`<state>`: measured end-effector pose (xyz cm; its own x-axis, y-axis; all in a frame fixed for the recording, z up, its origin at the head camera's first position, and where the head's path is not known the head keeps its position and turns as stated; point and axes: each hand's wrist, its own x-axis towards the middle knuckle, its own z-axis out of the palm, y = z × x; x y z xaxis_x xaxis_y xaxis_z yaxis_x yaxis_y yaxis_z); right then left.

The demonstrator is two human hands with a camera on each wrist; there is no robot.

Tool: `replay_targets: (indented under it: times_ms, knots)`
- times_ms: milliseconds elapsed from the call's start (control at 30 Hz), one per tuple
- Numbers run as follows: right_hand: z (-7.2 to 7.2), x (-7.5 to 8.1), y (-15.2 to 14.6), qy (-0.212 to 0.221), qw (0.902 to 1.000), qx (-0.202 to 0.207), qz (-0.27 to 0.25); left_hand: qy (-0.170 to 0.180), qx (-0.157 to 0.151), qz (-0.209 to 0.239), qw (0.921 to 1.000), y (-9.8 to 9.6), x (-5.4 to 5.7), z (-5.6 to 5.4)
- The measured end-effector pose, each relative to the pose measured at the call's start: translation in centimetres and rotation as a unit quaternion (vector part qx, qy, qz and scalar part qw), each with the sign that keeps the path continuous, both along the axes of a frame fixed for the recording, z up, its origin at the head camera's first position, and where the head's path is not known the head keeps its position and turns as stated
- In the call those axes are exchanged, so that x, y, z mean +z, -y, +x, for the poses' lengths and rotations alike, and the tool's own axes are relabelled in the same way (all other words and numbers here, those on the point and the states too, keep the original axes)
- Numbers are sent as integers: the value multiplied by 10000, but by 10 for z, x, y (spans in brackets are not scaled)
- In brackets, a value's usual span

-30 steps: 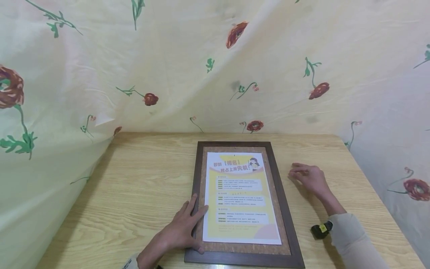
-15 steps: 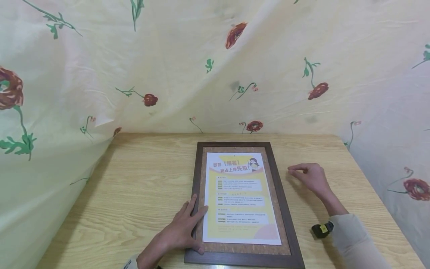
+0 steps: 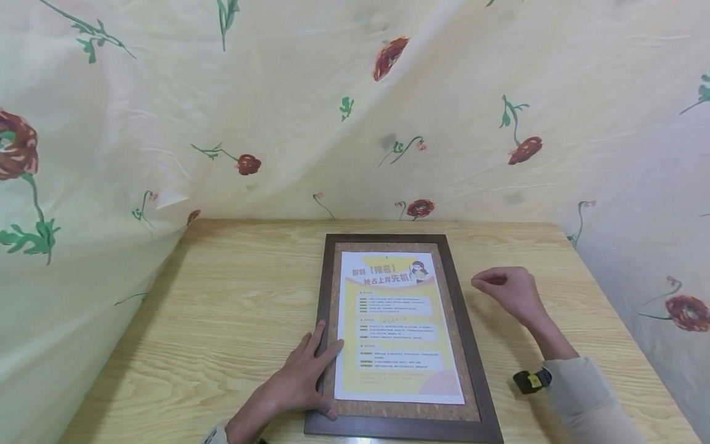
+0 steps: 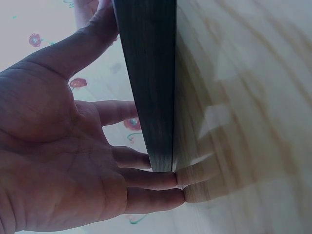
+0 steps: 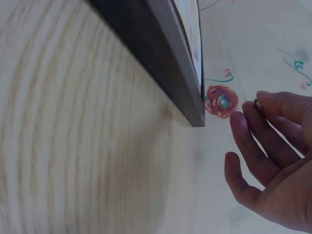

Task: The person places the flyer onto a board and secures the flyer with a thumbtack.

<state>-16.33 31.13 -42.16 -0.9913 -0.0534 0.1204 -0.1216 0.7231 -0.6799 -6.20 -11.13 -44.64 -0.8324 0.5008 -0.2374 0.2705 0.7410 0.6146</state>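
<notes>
A dark-framed cork board (image 3: 410,409) lies flat on the table, with a yellow and white printed poster (image 3: 396,333) on its cork. My left hand (image 3: 296,382) rests spread along the board's left edge, index fingertip at the poster and thumb near the lower frame bar. In the left wrist view its fingers reach straight to the frame's side (image 4: 148,83) and the tabletop. Right of the board, my right hand (image 3: 513,293) pinches a small metallic thumbtack (image 5: 257,105) between thumb and fingertips, apart from the frame.
A light wood-grain table (image 3: 238,290) carries the board. Floral cloth (image 3: 299,111) hangs behind it and along both sides. A black wrist camera (image 3: 529,381) sits below the right wrist at the sleeve cuff.
My right hand has shifted slightly left toward the board, and its fingertips have drawn closer together. The left hand, board and poster have stayed in place.
</notes>
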Motion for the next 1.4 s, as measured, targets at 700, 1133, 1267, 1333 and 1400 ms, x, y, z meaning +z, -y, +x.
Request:
replay_targets:
  times_ms: [700,1133,1267,1333,1400]
  knots:
    - [0,10,10,-344,9991,129,-222,19,48,-34,10000,1,0,0]
    - [-5,20,24,-440,9965,447,-561,101,59,30,9999,2,0,0]
    - [-7,18,27,-510,9949,463,-742,66,22,19,10000,2,0,0]
    - [-8,17,28,-544,9948,436,-745,15,-9,33,10000,2,0,0]
    - [-9,16,29,-553,9950,414,-716,-31,-37,50,10000,2,-1,1]
